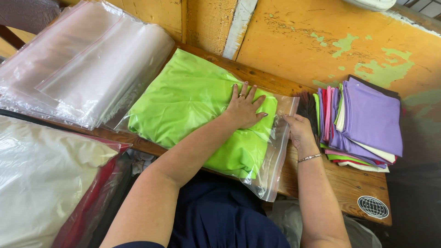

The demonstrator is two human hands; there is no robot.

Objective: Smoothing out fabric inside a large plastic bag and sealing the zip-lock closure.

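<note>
Bagged green cloth on the bench [321,181]
Left hand [244,109] presses flat, fingers spread, on green cloth [183,105]; right hand [298,131] pinches the clear bag [271,170] edge.

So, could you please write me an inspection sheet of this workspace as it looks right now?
Surface: worn wooden table.
Job's things: green folded cloth inside a clear zip bag, lying flat.
Clutter: stack of empty clear bags at left; pile of folded coloured cloths at right; bagged pale cloth lower left.
Grippers: left hand pressed flat on the bagged cloth; right hand at the bag's open edge.
Cables: nothing seen.
Surroundings: peeling orange wall.
</note>
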